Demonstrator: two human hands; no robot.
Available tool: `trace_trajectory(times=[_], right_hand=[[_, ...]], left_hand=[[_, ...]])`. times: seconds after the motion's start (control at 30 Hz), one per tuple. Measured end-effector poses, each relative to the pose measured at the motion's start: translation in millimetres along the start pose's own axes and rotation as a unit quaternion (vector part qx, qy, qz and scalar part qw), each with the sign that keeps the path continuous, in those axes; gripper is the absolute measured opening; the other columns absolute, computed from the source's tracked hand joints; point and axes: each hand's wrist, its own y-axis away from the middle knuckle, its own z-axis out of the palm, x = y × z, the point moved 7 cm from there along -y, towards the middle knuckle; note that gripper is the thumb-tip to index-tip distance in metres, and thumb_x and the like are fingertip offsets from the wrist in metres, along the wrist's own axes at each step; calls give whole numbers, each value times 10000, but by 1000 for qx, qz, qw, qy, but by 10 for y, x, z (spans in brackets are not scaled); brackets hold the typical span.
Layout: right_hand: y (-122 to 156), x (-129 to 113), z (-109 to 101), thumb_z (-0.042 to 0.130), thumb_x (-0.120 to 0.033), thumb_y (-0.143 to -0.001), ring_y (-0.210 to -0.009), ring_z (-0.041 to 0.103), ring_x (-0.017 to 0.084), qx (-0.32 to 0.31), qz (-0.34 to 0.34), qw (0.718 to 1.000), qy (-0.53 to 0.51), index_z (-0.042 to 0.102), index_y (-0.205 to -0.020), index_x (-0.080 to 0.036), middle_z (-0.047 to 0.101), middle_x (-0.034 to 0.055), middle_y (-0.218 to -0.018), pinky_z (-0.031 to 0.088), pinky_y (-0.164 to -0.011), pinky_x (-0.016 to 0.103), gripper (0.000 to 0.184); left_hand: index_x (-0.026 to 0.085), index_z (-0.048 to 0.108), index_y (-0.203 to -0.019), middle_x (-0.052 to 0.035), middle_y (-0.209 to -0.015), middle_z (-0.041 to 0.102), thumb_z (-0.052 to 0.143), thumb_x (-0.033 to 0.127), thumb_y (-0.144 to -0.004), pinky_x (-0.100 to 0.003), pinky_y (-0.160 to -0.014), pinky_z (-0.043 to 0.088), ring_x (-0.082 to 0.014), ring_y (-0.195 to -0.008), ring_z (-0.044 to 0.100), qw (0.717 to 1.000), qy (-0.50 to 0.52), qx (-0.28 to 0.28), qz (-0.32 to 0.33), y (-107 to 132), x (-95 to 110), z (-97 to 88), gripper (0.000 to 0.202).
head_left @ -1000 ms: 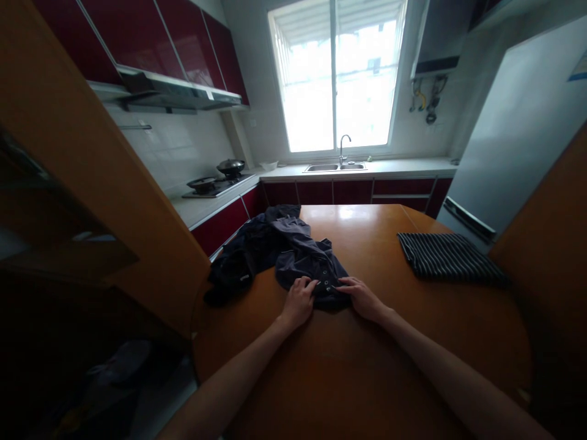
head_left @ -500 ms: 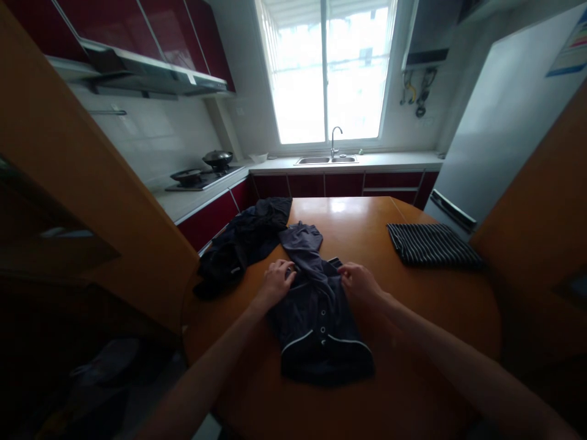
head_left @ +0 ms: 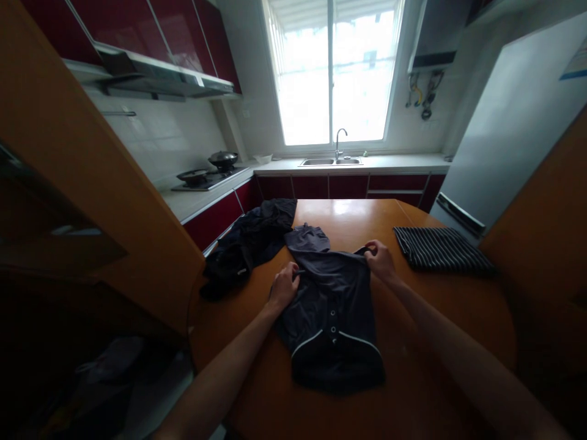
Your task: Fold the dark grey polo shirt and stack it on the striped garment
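The garment [head_left: 342, 287] is soft, matt, wrinkled cloth with shiny, metal-looking snaps [head_left: 333, 329]. Beneath it, the table [head_left: 353, 226] is smooth varnished wood, glossy toward twelve o'clock. From the garment, the dark clothes [head_left: 257, 235] at ten are crumpled matt cloth; the striped cloth [head_left: 443, 249] toward two looks matt too. Farther out, wall cupboards [head_left: 121, 27] at ten are glossy, the sink [head_left: 317, 162] at twelve shiny metal, the fridge [head_left: 513, 128] at two smooth.

I have an open lane across the bare worktop [head_left: 355, 223] beyond the grey garment [head_left: 348, 296], between the dark clothes [head_left: 254, 238] and the striped cloth [head_left: 440, 249]. The right forearm [head_left: 438, 325] bars a low sweep from the near right, the right fingers [head_left: 371, 245] near that cloth. Leftward, I get only a narrow gap between the left fingers [head_left: 290, 269] and the dark clothes.
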Motion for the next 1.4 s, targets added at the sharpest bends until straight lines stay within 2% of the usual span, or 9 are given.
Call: trace_trajectory(times=[0.17,0.3,0.43,0.53,0.73,0.97,1.13,1.3,1.4], right_hand=[[-8,344,-1197,537,-293,-786,-614,542,179,157,36,986,31,693,-1083,-154,600,29,-706,433,-638,310,363],[179,695,-1638,568,-296,-775,-627,539,196,189,76,976,72,687,-1108,-122,594,42,-711,450,-670,346,394],[442,965,-1495,572,-333,-810,-726,629,223,114,98,988,24,633,-1224,-119,666,83,-849,524,-737,376,470],[762,840,-1421,559,-327,-852,-882,658,243,100,19,995,12,637,-1205,-179,665,115,-1051,553,-824,404,390],[1567,173,-921,580,-174,-861,-1257,521,261,-220,-224,949,36,641,-1276,-307,591,78,-1322,461,-1078,440,440],[1741,-93,-564,479,-199,-996,-993,613,228,-223,-272,932,85,699,-959,-243,692,68,-1001,455,-967,434,227],[1822,-192,-552,637,-280,-929,-1158,566,264,-242,-288,923,77,635,-1245,-239,642,102,-1249,434,-996,424,318],[2011,-342,-592,566,-196,-937,-983,617,225,-299,-280,909,76,706,-1026,-229,707,69,-1004,433,-945,391,169],[2175,-481,-603,634,-259,-906,-880,642,198,-415,-234,879,22,723,-944,-211,719,45,-885,459,-855,318,108]], left_hand=[[209,577,-1114,-68,-1024,708,541,155,-917,-312,-812,477,-223,-926,684,997,0,41,-64,-57,-227,-222,207],[208,590,-1174,-85,-1059,698,529,195,-936,-351,-850,483,-255,-977,670,993,-48,19,-106,-55,-340,-298,246],[202,623,-1213,-129,-1201,621,577,213,-913,-427,-941,473,-315,-1135,582,990,-119,45,-61,2,-116,-423,304],[237,640,-1218,-100,-1202,599,594,232,-913,-432,-1025,448,-289,-1167,554,996,-64,42,46,204,313,-526,308],[355,539,-1421,-74,-1360,572,791,411,-800,-431,-1093,423,-284,-1258,521,924,71,-267,265,1108,1118,-169,673],[269,708,-1173,-72,-1085,692,507,290,-1008,-365,-941,483,-220,-1003,626,934,60,-211,282,1181,1133,-13,260],[234,726,-1084,-66,-1048,688,517,320,-1009,-296,-872,514,-188,-960,643,930,214,-220,201,1116,971,-200,238],[229,764,-1046,-60,-1015,705,563,351,-988,-274,-841,515,-181,-925,662,891,242,-336,188,1267,943,-245,242],[233,778,-1062,-63,-1022,734,622,403,-954,-269,-847,522,-196,-933,688,821,239,-478,202,1443,1006,-280,254]])
